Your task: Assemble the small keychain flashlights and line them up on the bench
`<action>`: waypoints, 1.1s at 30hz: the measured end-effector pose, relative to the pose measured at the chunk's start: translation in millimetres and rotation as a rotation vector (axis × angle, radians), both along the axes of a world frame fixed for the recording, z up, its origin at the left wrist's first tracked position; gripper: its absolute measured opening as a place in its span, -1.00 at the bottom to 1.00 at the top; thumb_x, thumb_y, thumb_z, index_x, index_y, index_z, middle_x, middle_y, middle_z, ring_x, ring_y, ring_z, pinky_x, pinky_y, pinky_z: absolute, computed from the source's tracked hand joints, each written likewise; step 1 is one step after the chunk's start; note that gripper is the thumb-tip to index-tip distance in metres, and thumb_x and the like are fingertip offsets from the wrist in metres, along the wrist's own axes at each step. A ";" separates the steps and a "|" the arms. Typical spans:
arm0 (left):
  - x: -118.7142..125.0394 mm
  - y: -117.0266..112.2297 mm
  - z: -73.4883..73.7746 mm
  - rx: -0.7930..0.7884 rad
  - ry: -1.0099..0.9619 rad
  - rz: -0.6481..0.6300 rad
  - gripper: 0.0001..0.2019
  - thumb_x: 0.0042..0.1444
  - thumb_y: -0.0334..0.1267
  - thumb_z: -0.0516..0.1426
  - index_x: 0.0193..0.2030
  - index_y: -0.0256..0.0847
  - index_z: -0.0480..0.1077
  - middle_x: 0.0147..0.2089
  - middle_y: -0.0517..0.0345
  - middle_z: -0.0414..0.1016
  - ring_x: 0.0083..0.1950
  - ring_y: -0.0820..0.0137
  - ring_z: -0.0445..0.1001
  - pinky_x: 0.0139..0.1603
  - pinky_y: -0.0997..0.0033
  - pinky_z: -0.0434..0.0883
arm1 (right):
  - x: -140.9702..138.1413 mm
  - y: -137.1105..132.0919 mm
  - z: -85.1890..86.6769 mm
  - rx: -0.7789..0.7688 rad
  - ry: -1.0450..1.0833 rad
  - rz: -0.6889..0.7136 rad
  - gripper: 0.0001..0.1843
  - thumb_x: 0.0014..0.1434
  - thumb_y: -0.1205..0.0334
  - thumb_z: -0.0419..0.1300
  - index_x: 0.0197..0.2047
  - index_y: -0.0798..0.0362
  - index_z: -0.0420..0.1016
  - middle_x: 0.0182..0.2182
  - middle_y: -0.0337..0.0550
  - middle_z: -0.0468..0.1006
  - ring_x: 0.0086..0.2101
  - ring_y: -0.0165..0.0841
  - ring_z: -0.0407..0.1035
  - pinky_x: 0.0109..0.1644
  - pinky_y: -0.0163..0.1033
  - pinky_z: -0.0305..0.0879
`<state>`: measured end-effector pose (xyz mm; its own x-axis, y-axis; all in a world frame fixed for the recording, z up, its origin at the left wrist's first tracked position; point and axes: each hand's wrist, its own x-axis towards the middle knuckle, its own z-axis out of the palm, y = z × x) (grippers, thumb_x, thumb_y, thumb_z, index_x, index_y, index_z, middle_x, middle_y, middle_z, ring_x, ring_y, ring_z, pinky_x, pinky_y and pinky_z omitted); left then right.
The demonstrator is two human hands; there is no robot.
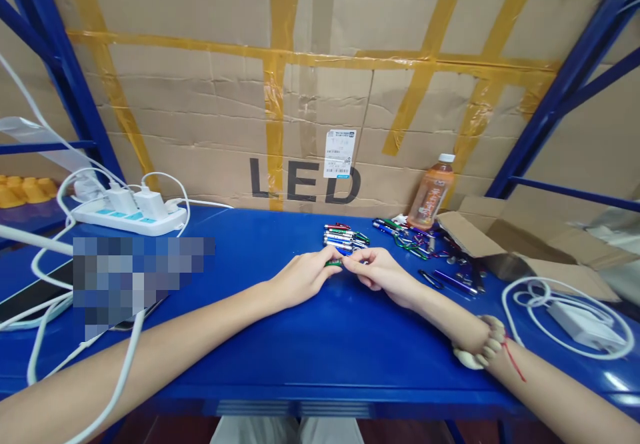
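Observation:
Near the middle of the blue table (280, 357) my two hands meet over a small green flashlight (333, 264), mostly hidden by the fingers. My left hand (306, 276) pinches it between thumb and fingers. My right hand (383, 271), closed, has its thumb and fingertips pressed at the other end. Just beyond the fingers lies a row of small metal flashlights (337, 236) in red, green, silver and blue, with carabiner clips on the right. Further right is a loose heap of similar flashlights and coloured carabiners (415, 241). A purple flashlight (455, 282) lies nearer to me.
At right stand a bottle of orange-brown drink (431, 191), an open cardboard box (565, 267) and a white adapter with coiled cable (585, 324). On the left are a power strip (135, 217) and white cables crossing my left forearm. A large carton (210, 124) closes off the back.

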<state>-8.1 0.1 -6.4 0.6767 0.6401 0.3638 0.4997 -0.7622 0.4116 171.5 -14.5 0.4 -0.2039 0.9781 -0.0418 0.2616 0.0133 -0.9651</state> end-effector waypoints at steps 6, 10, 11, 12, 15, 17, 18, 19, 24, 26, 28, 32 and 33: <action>0.5 -1.5 2.9 -0.008 -0.048 -0.013 -0.75 0.22 -0.25 -0.10 0.03 -0.12 0.14 -0.08 0.12 0.43 -0.12 0.34 0.44 -0.14 0.39 0.33 | 1.1 2.4 2.0 -0.085 0.120 0.056 -0.54 -0.27 -0.08 0.32 -0.48 0.14 0.34 -0.78 -0.43 0.12 -0.72 -0.64 -0.08 -0.70 -0.48 -0.26; 1.0 -2.7 5.4 0.035 -0.028 -0.001 -0.71 0.23 -0.29 -0.15 0.08 -0.11 0.13 -0.16 0.13 0.44 -0.15 0.38 0.43 -0.15 0.42 0.32 | -1.9 1.8 3.3 -0.061 0.142 0.051 -0.51 -0.26 -0.13 0.30 -0.51 0.12 0.27 -0.76 -0.44 0.13 -0.72 -0.65 -0.06 -0.71 -0.50 -0.25; 1.3 -2.8 5.7 0.045 -0.018 0.010 -0.72 0.23 -0.30 -0.16 0.04 -0.12 0.17 -0.19 0.14 0.45 -0.18 0.38 0.43 -0.16 0.44 0.32 | -2.6 1.8 3.2 -0.056 0.136 0.056 -0.50 -0.25 -0.14 0.29 -0.52 0.12 0.25 -0.76 -0.44 0.14 -0.72 -0.65 -0.07 -0.72 -0.50 -0.24; 1.8 -2.9 5.9 0.053 -0.010 0.029 -0.74 0.23 -0.30 -0.17 0.01 -0.13 0.20 -0.22 0.15 0.45 -0.19 0.39 0.43 -0.18 0.45 0.32 | -3.2 2.0 2.8 -0.052 0.124 0.062 -0.50 -0.24 -0.16 0.28 -0.52 0.12 0.25 -0.77 -0.44 0.13 -0.72 -0.65 -0.07 -0.72 -0.51 -0.24; 3.2 -3.2 5.8 0.087 0.005 0.101 -0.77 0.22 -0.30 -0.16 -0.05 -0.14 0.21 -0.24 0.16 0.45 -0.23 0.40 0.43 -0.21 0.45 0.32 | -4.4 3.1 1.2 -0.014 0.079 0.060 -0.51 -0.17 -0.19 0.22 -0.51 0.12 0.27 -0.78 -0.43 0.14 -0.73 -0.65 -0.06 -0.73 -0.51 -0.19; 3.8 -3.9 5.6 0.118 0.009 0.132 -0.77 0.22 -0.29 -0.16 -0.05 -0.13 0.21 -0.24 0.16 0.44 -0.24 0.40 0.43 -0.22 0.45 0.31 | -4.7 3.8 0.9 0.048 0.041 0.024 -0.52 -0.14 -0.18 0.21 -0.48 0.12 0.30 -0.78 -0.42 0.16 -0.74 -0.63 -0.03 -0.73 -0.50 -0.15; 4.0 -4.3 5.6 0.127 0.010 0.143 -0.77 0.22 -0.28 -0.16 -0.05 -0.13 0.20 -0.26 0.17 0.44 -0.26 0.40 0.43 -0.24 0.46 0.31 | -4.7 4.1 1.3 0.092 0.030 -0.001 -0.53 -0.13 -0.17 0.21 -0.47 0.12 0.32 -0.78 -0.42 0.17 -0.75 -0.63 -0.02 -0.73 -0.50 -0.13; 4.1 -4.8 5.8 0.126 0.012 0.153 -0.77 0.22 -0.28 -0.16 -0.04 -0.12 0.19 -0.28 0.18 0.43 -0.28 0.40 0.42 -0.26 0.47 0.30 | -4.6 4.3 2.0 0.144 0.027 -0.027 -0.55 -0.13 -0.15 0.21 -0.45 0.12 0.33 -0.77 -0.41 0.19 -0.75 -0.62 0.00 -0.73 -0.49 -0.12; 2.8 -6.4 7.5 0.084 0.020 0.180 -0.79 0.24 -0.27 -0.22 -0.10 -0.12 0.17 -0.40 0.25 0.38 -0.40 0.44 0.39 -0.37 0.51 0.25 | -2.1 5.5 5.7 0.426 0.064 -0.061 -0.60 -0.13 -0.03 0.26 -0.33 0.14 0.43 -0.50 -0.23 0.44 -0.72 -0.64 0.12 -0.71 -0.46 0.01; 2.1 -6.0 7.6 0.075 0.013 0.161 -0.80 0.24 -0.26 -0.23 -0.15 -0.13 0.16 -0.42 0.26 0.36 -0.42 0.45 0.37 -0.38 0.52 0.23 | -0.7 6.3 4.4 0.510 0.033 -0.036 -0.63 -0.10 0.01 0.25 -0.31 0.13 0.48 -0.33 -0.13 0.47 -0.71 -0.65 0.15 -0.70 -0.45 0.07; 1.5 -5.1 7.2 0.059 0.012 0.134 -0.81 0.23 -0.26 -0.23 -0.19 -0.13 0.15 -0.44 0.27 0.34 -0.43 0.46 0.35 -0.38 0.53 0.22 | 0.7 7.3 1.9 0.569 -0.001 -0.002 -0.66 -0.08 0.04 0.25 -0.30 0.12 0.52 -0.25 -0.10 0.44 -0.70 -0.66 0.17 -0.70 -0.44 0.11; 1.0 -3.8 6.5 0.020 0.034 0.098 -0.81 0.23 -0.25 -0.24 -0.29 -0.15 0.12 -0.48 0.28 0.30 -0.46 0.47 0.32 -0.40 0.53 0.19 | 3.9 8.4 -1.2 0.608 -0.014 0.052 -0.69 -0.08 0.08 0.26 -0.29 0.10 0.55 -0.28 -0.13 0.40 -0.70 -0.68 0.18 -0.68 -0.46 0.18; 1.0 -3.7 6.5 0.015 0.041 0.093 -0.81 0.23 -0.25 -0.24 -0.31 -0.15 0.12 -0.49 0.29 0.30 -0.46 0.47 0.31 -0.40 0.53 0.19 | 4.6 8.5 -1.1 0.613 -0.014 0.059 -0.70 -0.08 0.08 0.27 -0.30 0.09 0.55 -0.29 -0.15 0.39 -0.69 -0.68 0.18 -0.68 -0.46 0.19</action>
<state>-7.1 -3.6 0.1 0.6290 0.6956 0.3470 0.5846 -0.7176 0.3787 176.1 -6.0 -0.7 -0.2618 0.8120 0.5217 0.2564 0.5796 -0.7735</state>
